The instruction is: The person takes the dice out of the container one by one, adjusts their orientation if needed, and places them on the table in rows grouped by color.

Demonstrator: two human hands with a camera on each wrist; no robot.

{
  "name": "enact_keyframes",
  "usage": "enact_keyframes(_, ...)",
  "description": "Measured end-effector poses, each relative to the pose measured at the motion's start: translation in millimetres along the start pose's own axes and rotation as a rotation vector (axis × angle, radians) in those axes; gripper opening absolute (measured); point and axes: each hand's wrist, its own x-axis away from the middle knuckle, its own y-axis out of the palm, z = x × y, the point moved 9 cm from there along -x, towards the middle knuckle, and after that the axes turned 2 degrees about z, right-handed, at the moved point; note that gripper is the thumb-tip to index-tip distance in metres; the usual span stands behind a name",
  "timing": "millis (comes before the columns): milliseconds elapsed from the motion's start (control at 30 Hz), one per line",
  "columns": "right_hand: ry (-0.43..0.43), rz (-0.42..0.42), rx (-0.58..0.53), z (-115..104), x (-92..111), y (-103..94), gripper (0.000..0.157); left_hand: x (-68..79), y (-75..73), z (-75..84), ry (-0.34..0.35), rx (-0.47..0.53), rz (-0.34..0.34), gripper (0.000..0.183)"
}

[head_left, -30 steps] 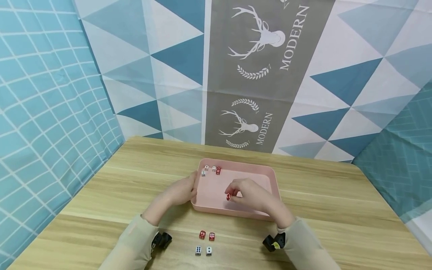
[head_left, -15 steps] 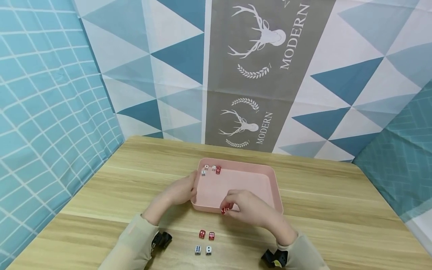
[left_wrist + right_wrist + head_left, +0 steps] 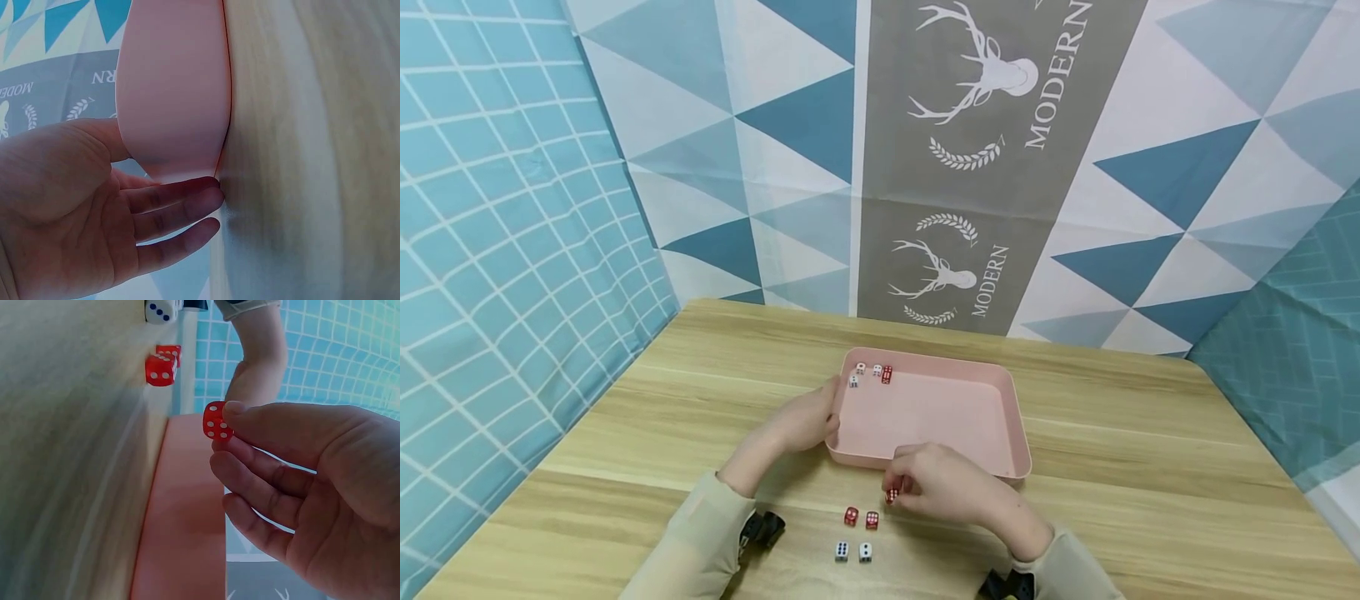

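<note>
My left hand (image 3: pixel 808 419) grips the left side of a shallow pink tray (image 3: pixel 1022 442). In the left wrist view, the thumb goes behind the tray's wall (image 3: pixel 175 81) and the fingers lie near its bottom corner. My right hand (image 3: pixel 943 483) pinches a red die (image 3: pixel 215 420) between thumb and fingertips, just above the table in front of the tray. Near it on the table lie two red dice, a left one (image 3: pixel 851 516) and a right one (image 3: pixel 872 520). Closer to me sit two white dice, a left one (image 3: pixel 842 551) and a right one (image 3: pixel 866 552).
Inside the tray's far left corner are three white dice (image 3: pixel 861 368) and some red dice (image 3: pixel 887 375) close together. The wooden table (image 3: pixel 700 375) ends at a patterned cloth wall (image 3: pixel 797 208) behind, with blue tiled cloth (image 3: pixel 512 208) on the left.
My right hand has carried the red die from over the tray, across its near rim, to the table side by the other red dice. The left hand has stayed on the tray.
</note>
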Motion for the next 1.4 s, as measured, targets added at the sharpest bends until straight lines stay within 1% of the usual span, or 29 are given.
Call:
enact_keyframes(133,0.011,-0.021,0.001,-1.6,0.0,3.0,0.004,-0.8,-1.3,0.6,0.002,0.001,0.0,0.062)
enact_keyframes(400,0.031,-0.061,0.002,-2.2,2.0,8.0,0.005,-2.2,-2.4,1.0,0.004,-0.003,-0.006,0.062)
enact_keyframes(633,-0.008,-0.085,0.047,-5.1,1.5,17.2,0.005,-2.1,-2.9,0.8,0.005,0.002,-0.006,0.062)
enact_keyframes(833,-0.001,-0.105,0.049,-2.8,1.7,25.6,0.005,-0.3,-1.0,0.5,-0.004,0.019,-0.015,0.062)
enact_keyframes(967,-0.002,-0.108,0.056,-2.3,3.2,27.3,0.005,0.6,0.2,0.5,-0.004,0.017,-0.011,0.063)
enact_keyframes(1100,-0.015,-0.089,0.053,-3.6,4.7,23.5,0.005,0.8,0.5,0.0,0.0,0.012,-0.002,0.063)
enact_keyframes(1167,-0.007,-0.078,0.037,-3.1,5.1,19.6,0.005,0.6,0.5,-0.6,0.0,0.011,0.001,0.063)
enact_keyframes(1333,0.028,-0.043,-0.006,1.8,2.9,4.3,0.006,0.1,0.2,-1.2,0.001,0.008,0.006,0.062)
enact_keyframes(1400,0.02,-0.022,-0.022,2.7,0.7,-3.0,0.007,0.2,-0.1,-0.9,0.005,0.005,0.007,0.061)
